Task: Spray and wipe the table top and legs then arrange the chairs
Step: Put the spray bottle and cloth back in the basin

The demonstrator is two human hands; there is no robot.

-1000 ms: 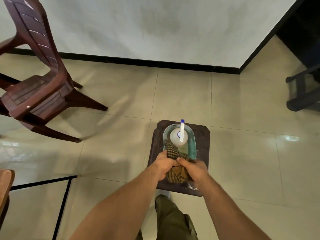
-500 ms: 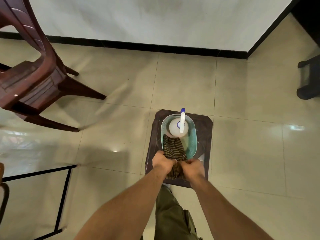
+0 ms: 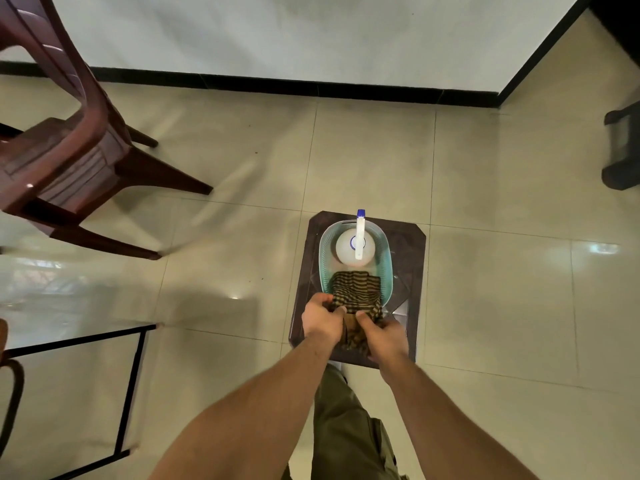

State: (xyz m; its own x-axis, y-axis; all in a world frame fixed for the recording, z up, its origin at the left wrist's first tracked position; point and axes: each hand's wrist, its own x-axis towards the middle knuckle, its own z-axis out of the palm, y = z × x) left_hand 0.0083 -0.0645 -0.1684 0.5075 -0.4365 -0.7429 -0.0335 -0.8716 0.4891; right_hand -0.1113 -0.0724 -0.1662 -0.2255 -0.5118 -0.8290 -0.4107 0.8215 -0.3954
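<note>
1. Change: a sec ago the cloth (image 3: 356,289) was bunched up between the hands. Now it lies spread across the near half of the basin (image 3: 322,251), w/ its near edge hanging over the rim.
2. Left hand (image 3: 323,318) & right hand (image 3: 382,336) have slid back to the basin's near rim. Fingers (image 3: 337,310) on both are clamped on the cloth's near edge, thumbs on top.
3. Spray bottle (image 3: 346,252) hasn't moved: upright in the far half of the basin, nozzle pointing away, just beyond the cloth. The basin sits on the small dark table (image 3: 408,271).
4. Meaning, prob.: the cloth is being flattened or laid into the basin. Can't say whether it's going in or coming out, so I can't place how far along the job is.
5. Task's things: the glass table (image 3: 86,338) is bottom left, well apart from the hands. The brown chair (image 3: 69,161) stands top left, away from it, so arranging looks not yet done.
6. Cut off: the glass table shows one corner & one leg only, and the brown chair's back runs out of view. A dark chair (image 3: 623,168) on the right edge is mostly out of frame.
7. Hidden or unclear: the cloth part under the palms, the basin's near rim, how much liquid is in the bottle, and whether the glass is wet or wiped, since glare covers it.
</note>
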